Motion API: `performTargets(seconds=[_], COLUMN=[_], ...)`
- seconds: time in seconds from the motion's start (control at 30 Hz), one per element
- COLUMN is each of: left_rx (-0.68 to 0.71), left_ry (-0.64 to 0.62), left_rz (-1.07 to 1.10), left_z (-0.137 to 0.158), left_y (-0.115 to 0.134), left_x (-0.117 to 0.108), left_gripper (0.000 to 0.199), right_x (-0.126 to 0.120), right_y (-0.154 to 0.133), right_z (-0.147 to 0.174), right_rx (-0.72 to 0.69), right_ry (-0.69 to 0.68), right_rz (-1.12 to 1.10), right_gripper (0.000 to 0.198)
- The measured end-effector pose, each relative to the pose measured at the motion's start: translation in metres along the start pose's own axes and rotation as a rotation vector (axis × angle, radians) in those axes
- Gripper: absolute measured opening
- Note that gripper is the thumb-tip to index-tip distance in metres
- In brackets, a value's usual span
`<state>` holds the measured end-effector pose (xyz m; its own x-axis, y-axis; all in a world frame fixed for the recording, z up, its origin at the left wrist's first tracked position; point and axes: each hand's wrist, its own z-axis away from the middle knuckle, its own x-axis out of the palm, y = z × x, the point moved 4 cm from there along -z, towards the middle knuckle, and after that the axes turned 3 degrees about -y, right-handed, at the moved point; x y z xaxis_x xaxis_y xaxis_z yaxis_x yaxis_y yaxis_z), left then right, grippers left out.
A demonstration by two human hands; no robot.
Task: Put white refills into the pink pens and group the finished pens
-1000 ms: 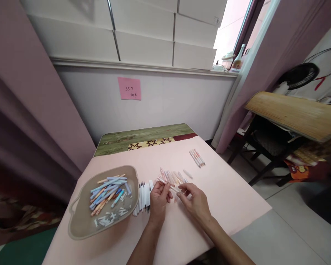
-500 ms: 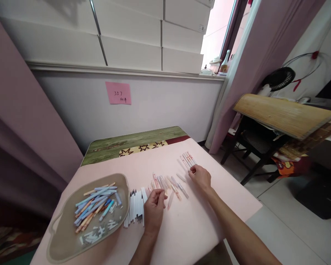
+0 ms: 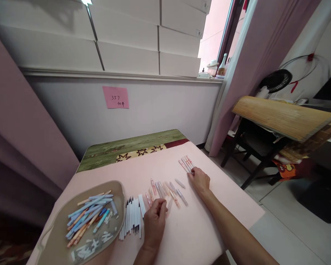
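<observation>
My right hand (image 3: 200, 180) has its fingers curled over the near ends of a row of white pens with red prints (image 3: 185, 163), which lie side by side on the pink table cover. Lower and to the left, my left hand (image 3: 155, 220) hovers with thumb and fingers pinched; whatever is between them is too small or hidden to tell. Just beyond it lie loose clear and tinted pen barrels (image 3: 169, 189), with one pale barrel (image 3: 180, 183) apart near my right hand. Left of my left hand is a bundle of white pen refills (image 3: 132, 217) with dark tips.
A beige basket (image 3: 123, 189) at the left holds blue and orange pens (image 3: 91, 213) and small white pieces (image 3: 92, 246). The pink cover (image 3: 187, 228) lies over a green patterned table (image 3: 99, 152) against the wall. At the right stands a dark chair (image 3: 253, 143) beneath a bamboo mat (image 3: 281, 116).
The view has shifted slightly, so the basket and refills sit lower. The pens under my right hand now lie more spread out in their row. My left hand stays pinched in nearly the same place.
</observation>
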<state>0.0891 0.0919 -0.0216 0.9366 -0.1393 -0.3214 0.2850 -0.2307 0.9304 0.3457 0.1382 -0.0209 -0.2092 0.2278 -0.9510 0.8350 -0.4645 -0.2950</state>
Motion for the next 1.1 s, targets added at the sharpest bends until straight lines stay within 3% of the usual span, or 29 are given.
performTargets(seconds=[0.5, 0.77, 1.1], left_rx=[-0.040, -0.065, -0.077], left_ry=[0.032, 0.022, 0.001], left_rz=[-0.006, 0.000, 0.000], left_z=[0.000, 0.000, -0.001], left_y=[0.010, 0.009, 0.014], left_x=[-0.003, -0.001, 0.001], left_gripper=[0.024, 0.023, 0.023], right_x=[0.006, 0.000, -0.001], right_y=[-0.012, -0.002, -0.001], right_z=[-0.019, -0.014, -0.028], right_rx=[-0.057, -0.062, -0.041], right_ry=[0.022, 0.029, -0.039], right_rz=[0.054, 0.009, 0.032], right_gripper=[0.019, 0.028, 0.026])
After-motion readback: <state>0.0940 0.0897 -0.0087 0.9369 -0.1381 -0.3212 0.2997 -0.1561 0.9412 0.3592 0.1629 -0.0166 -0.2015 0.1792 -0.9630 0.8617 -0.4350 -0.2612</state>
